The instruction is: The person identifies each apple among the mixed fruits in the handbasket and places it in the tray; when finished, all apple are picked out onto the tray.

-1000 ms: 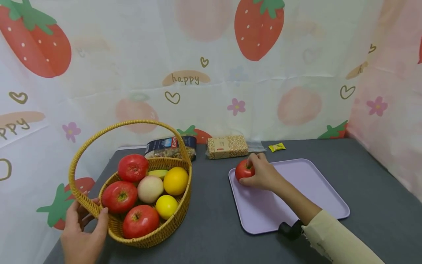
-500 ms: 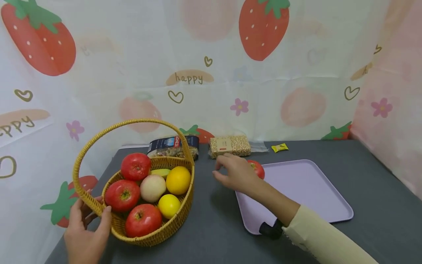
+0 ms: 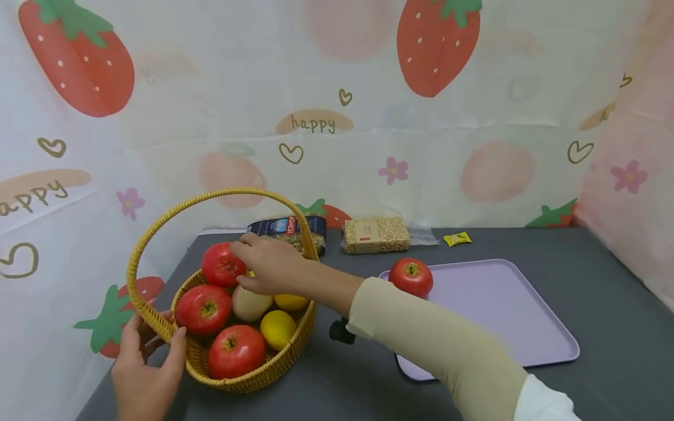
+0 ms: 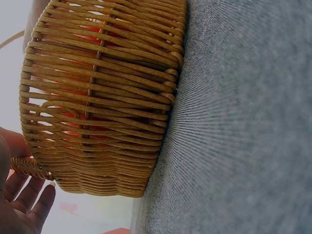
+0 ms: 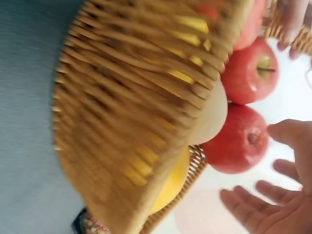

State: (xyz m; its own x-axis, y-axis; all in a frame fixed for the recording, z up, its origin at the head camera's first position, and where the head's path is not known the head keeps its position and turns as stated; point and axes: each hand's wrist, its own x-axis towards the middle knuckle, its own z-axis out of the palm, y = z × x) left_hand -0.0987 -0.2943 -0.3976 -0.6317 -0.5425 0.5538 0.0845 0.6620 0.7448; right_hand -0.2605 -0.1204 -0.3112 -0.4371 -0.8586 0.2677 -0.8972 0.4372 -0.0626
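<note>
A wicker basket [image 3: 253,383] with a tall hoop handle stands on the left of the dark table. My left hand [image 3: 150,362] holds the foot of that handle, thumb in front and fingers behind. In the basket lie red apples [image 3: 204,309], a pale round fruit [image 3: 251,303], a yellow fruit [image 3: 278,329] and an orange one [image 3: 291,302], partly covered by my hand. My right hand [image 3: 274,266] reaches over the basket to the rearmost apple [image 3: 223,264]. In the right wrist view its fingers are spread, with a fingertip [image 5: 278,130] right at the apple's side.
Another red apple [image 3: 411,277] sits at the back left corner of a lilac tray [image 3: 500,316] on the right. Behind stand a dark-labelled food bag [image 3: 316,227], a pack of pale grains [image 3: 376,235] and a small yellow wrapped packet [image 3: 457,238].
My right hand has let go of the apple on the tray and moved left to above the basket. My left hand stays at the handle. The view has shifted slightly.
</note>
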